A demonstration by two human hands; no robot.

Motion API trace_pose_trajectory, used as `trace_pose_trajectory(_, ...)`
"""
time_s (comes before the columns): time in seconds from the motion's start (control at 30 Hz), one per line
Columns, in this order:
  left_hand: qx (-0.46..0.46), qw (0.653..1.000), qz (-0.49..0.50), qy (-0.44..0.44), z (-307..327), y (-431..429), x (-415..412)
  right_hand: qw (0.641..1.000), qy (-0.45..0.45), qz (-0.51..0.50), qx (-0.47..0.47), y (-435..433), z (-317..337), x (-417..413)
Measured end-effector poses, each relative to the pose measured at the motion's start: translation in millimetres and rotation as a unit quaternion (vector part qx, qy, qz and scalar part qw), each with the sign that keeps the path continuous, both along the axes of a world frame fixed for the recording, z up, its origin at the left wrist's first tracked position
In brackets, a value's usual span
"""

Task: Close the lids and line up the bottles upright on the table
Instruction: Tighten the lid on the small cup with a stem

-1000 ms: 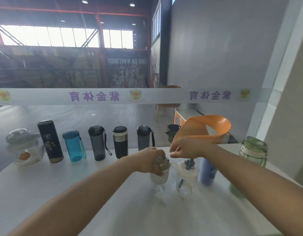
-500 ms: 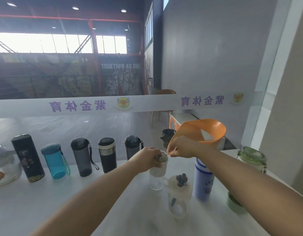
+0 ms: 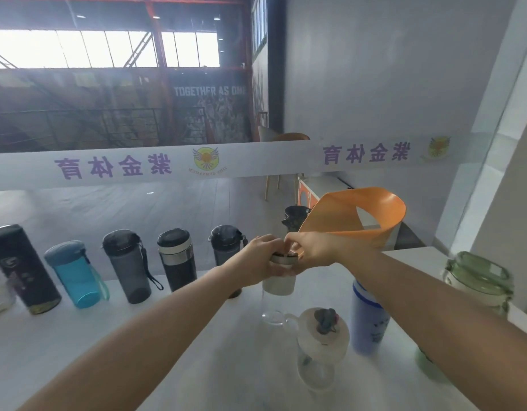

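A clear glass bottle with a white collar (image 3: 278, 295) stands upright at the table's middle. My left hand (image 3: 260, 261) grips its neck from the left. My right hand (image 3: 311, 252) pinches the lid (image 3: 283, 256) on its top. Along the far edge stand a black patterned bottle (image 3: 23, 269), a blue bottle (image 3: 75, 274), a grey bottle with a strap (image 3: 127, 265), a black bottle with a silver band (image 3: 177, 259) and a dark bottle (image 3: 226, 243), partly hidden by my left hand.
A glass mug with a frosted lid (image 3: 320, 345) stands just in front of the held bottle. A blue-white tumbler (image 3: 367, 318) and a green-lidded jar (image 3: 478, 283) stand to the right. An orange chair back (image 3: 357, 213) rises behind the white table (image 3: 78, 351).
The view has shifted, so the row of bottles sits further left in frame. Both hands stay on the glass bottle's top, and the right hand's fingers have closed in over the lid.
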State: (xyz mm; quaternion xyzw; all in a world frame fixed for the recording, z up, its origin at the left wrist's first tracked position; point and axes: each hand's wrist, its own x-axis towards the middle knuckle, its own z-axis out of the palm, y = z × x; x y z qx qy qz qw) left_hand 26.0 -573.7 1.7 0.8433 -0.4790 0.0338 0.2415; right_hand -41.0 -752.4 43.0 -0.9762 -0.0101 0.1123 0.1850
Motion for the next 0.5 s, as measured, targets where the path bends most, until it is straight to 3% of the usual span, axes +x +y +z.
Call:
trace_pose_trajectory(0.27,-0.020,1.000,-0.019,-0.011,-7,8,10,0.999,-0.038,-0.017,0.031,7,-9,8)
trace_pose_trajectory(0.5,-0.037,0.991,-0.036,-0.124,-21,-20,28,0.995,-0.093,-0.046,0.010,-8,-18,23)
